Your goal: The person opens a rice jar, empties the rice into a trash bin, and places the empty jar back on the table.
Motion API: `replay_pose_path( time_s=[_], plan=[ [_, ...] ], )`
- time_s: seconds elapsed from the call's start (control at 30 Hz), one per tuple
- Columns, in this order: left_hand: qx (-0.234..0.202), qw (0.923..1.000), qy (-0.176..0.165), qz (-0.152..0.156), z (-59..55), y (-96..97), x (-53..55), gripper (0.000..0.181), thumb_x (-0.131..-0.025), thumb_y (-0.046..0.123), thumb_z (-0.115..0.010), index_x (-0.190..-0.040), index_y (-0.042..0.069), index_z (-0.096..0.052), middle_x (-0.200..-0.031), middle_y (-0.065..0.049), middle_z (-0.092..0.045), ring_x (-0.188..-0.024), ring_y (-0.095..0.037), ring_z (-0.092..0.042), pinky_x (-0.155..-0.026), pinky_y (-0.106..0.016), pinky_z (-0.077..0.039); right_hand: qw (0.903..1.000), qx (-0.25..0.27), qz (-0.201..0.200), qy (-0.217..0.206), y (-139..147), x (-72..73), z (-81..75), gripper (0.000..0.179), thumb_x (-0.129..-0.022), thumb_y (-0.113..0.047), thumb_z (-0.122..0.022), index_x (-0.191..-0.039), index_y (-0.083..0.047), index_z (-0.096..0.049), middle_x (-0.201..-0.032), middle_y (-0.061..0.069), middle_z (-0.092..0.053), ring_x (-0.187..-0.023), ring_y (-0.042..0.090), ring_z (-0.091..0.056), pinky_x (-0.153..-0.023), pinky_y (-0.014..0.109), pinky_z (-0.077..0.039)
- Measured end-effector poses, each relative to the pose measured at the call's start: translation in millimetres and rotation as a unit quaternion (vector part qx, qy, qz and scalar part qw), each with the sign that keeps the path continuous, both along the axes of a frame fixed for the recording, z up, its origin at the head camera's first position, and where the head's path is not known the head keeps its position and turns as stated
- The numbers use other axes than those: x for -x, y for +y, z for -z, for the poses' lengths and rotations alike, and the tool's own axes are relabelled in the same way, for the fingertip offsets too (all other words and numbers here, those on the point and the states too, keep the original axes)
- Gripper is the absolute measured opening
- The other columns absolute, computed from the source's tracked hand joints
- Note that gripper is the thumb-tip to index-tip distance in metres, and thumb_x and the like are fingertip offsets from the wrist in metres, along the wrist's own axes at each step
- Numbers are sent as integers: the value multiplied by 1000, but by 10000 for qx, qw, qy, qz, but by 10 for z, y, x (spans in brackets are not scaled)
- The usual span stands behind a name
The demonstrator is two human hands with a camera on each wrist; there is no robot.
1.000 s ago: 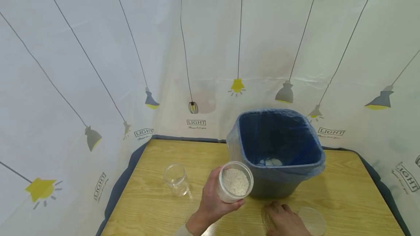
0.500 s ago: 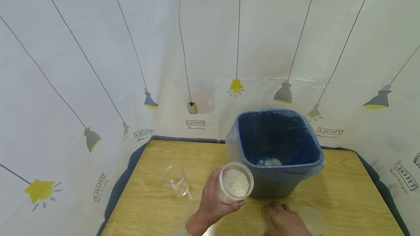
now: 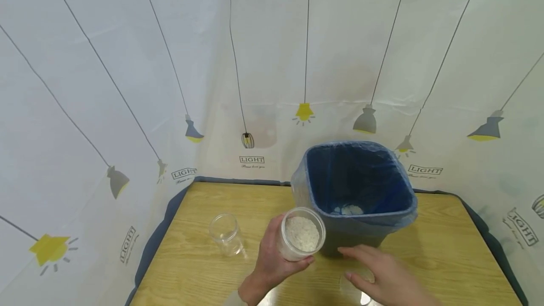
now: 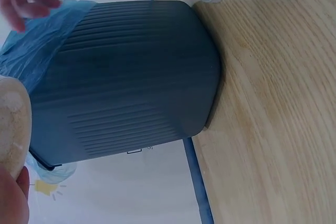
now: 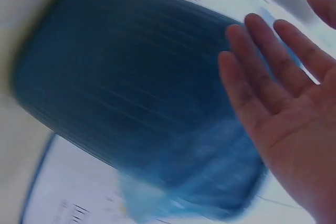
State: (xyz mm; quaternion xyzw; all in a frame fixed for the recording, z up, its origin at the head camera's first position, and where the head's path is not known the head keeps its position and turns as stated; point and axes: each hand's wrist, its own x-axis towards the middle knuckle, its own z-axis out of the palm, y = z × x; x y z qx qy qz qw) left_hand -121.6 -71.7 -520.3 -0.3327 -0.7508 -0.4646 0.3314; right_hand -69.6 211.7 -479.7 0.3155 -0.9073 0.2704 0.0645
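Note:
My left hand grips a clear round jar of white, rice-like grains, raised above the table and tilted toward me. In the left wrist view, the jar's bottom shows at the left edge. My right hand hovers apart from things, fingers stretched out and palm bare in the right wrist view. Beneath it on the table lies a clear round lid, partly covered by the hand. Just beyond both hands stands a dark bin lined with a thin blue bag; pale scraps lie inside.
A second clear jar, with nothing visible inside, stands on the wooden table left of my left hand. White cloth walls printed with hanging lamps enclose the table at the back and sides.
My right hand has lifted off the clear lid and its fingers have straightened. The second lid at the right is now hidden behind that hand. The left hand still holds the jar, nearly unmoved.

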Motion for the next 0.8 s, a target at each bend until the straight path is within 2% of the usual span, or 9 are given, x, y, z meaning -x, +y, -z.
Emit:
replay_pose_path(
  time_s=[0.1,0.2,0.33,0.43,0.57,0.63,0.7,0.73,0.8],
  plan=[
    [-27,9999,-95,-60,-16,-17,1,101,-64,34,-97,-142,-5,-47,-132,-16,-61,-113,-31,-65,-101,-30,-50,9948,496,60,887,36,-18,-198,41,-88,-19,-82,-128,-19,-70,-117,-8,-72,-102,11,-69,-82,28,-57],
    [-89,9998,-187,-79,-32,-32,3,102,-61,32,-98,-143,-4,-48,-132,-17,-62,-113,-32,-65,-100,-31,-51,9828,1037,233,1508,87,0,-369,43,-83,-6,-83,-123,-18,-73,-114,-7,-73,-102,10,-68,-90,16,-51],
    [-192,9994,-280,-63,-41,-45,6,104,-59,29,-100,-143,-3,-48,-132,-18,-62,-114,-32,-65,-101,-32,-51,9707,1569,730,1669,180,59,-535,38,-86,6,-75,-118,-14,-75,-115,-3,-73,-113,1,-62,-100,7,-39],
    [-220,9992,-336,-87,-36,-48,1,105,-58,27,-100,-143,-3,-48,-133,-18,-62,-115,-32,-64,-101,-31,-50,9641,1788,1124,1607,256,129,-607,33,-90,10,-68,-116,-8,-75,-117,1,-72,-119,-8,-55,-100,5,-37],
    [-210,9989,-407,-137,-31,-55,-6,105,-58,27,-100,-144,-2,-48,-133,-17,-62,-115,-31,-64,-101,-30,-50,9450,2050,1778,1825,342,254,-648,24,-96,6,-64,-116,-1,-74,-120,12,-70,-123,-4,-53,-97,5,-35],
    [-204,9988,-425,-146,-33,-61,-6,105,-58,27,-100,-144,-1,-48,-133,-16,-62,-115,-31,-64,-101,-30,-50,9354,2030,2205,1876,386,314,-650,23,-100,-1,-62,-119,1,-73,-127,17,-67,-129,11,-54,-104,11,-35],
    [-193,9988,-416,-161,-31,-71,-4,104,-58,28,-100,-144,-2,-48,-133,-17,-62,-114,-31,-65,-100,-30,-50,9299,1900,2581,1803,434,375,-642,27,-103,-9,-59,-125,2,-69,-135,21,-63,-133,30,-53,-112,29,-38],
    [-193,9989,-408,-159,-32,-75,-1,104,-59,29,-100,-144,-2,-48,-133,-17,-62,-114,-31,-65,-100,-31,-51,9305,1797,2728,1656,461,402,-635,32,-105,-13,-58,-130,4,-66,-139,24,-59,-134,39,-50,-117,40,-35],
    [-192,9988,-413,-171,-35,-82,2,104,-59,29,-100,-144,-2,-48,-133,-18,-62,-114,-31,-65,-99,-32,-52,9363,1534,2928,1187,529,450,-622,43,-108,-22,-53,-140,6,-57,-148,29,-50,-135,53,-44,-113,62,-33]
  ],
)
